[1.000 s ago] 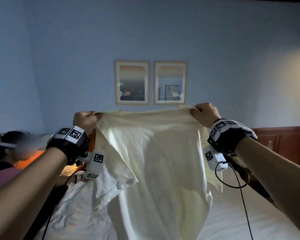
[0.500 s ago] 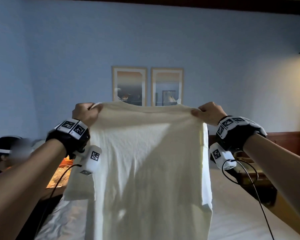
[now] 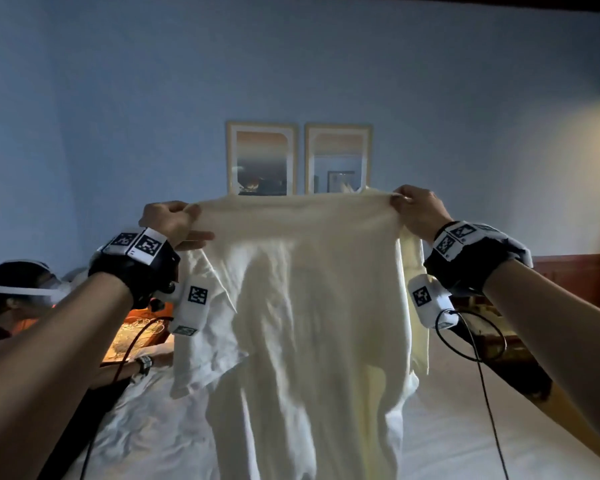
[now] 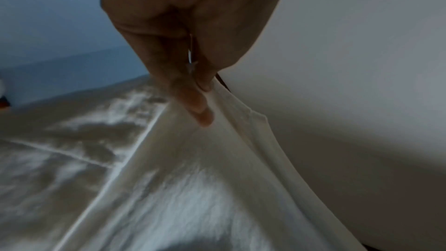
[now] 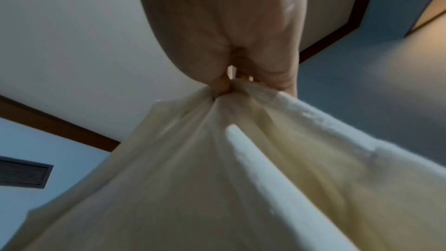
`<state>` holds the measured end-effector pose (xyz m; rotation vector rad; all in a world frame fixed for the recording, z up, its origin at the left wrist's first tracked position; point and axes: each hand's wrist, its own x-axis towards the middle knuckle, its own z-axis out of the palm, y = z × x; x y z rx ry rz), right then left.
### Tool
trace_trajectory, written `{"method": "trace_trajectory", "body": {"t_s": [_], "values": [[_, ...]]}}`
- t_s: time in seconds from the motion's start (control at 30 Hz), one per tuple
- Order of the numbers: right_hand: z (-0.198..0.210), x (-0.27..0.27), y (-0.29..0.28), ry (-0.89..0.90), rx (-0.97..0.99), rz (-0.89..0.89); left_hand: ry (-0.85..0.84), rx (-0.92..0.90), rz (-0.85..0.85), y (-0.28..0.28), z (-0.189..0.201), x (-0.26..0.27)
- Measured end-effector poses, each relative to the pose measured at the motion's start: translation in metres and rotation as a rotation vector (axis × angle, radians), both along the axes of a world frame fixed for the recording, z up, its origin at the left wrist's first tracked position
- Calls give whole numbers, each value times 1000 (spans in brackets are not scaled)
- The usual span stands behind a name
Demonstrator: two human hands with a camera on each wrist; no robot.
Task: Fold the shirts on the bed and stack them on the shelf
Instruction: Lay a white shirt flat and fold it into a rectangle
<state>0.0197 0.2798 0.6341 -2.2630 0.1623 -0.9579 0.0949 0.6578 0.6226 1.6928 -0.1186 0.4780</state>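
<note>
Head view, white bed (image 3: 499,427), blue wall (image 3: 153,98)

1. Shirt (image 3: 312,306), pinched at the fingertips of both hands: plain pale cream, no print.
2. Bed sheet (image 3: 465,427), below the fingers: plain white.
3. Wall (image 3: 153,98), beyond the fingers: light blue.
4. Wrist bands (image 3: 465,247), behind the fingers: black, carrying white tags with black square codes.
5. Picture frames (image 3: 262,159): light wood.

The cream shirt (image 3: 309,306) runs off the head view's bottom edge, so its lower end is unseen, and it hides the middle of the bed (image 3: 465,427) and the lower edges of two framed pictures (image 3: 262,157). Both wrist views are blurred. The left hand (image 3: 168,220) covers the shirt corner it pinches.
</note>
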Motion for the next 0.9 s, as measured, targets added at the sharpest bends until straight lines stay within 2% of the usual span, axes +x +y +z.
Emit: {"method": "trace_trajectory", "body": {"t_s": [0.13,0.23,0.37,0.47,0.53,0.63,0.73,0.8,0.9], "values": [[-14,4,2,18,38,23,8,-134,-43,0,-23,3],[-46,6,7,86,98,55,66,-190,-53,-3,-58,-2],[-124,-2,20,252,201,127,200,-153,-9,6,-136,-9],[-186,-30,49,339,350,274,335,-112,71,35,-200,-17],[-217,-52,77,411,399,395,402,-156,135,60,-223,-24],[-245,-74,123,477,506,510,382,-154,234,97,-222,-25],[-248,-82,162,486,645,642,275,-76,290,124,-186,-18],[-242,-88,180,468,722,751,203,-16,314,124,-156,-9],[-236,-96,192,418,884,802,11,31,385,100,-119,-1]]}}
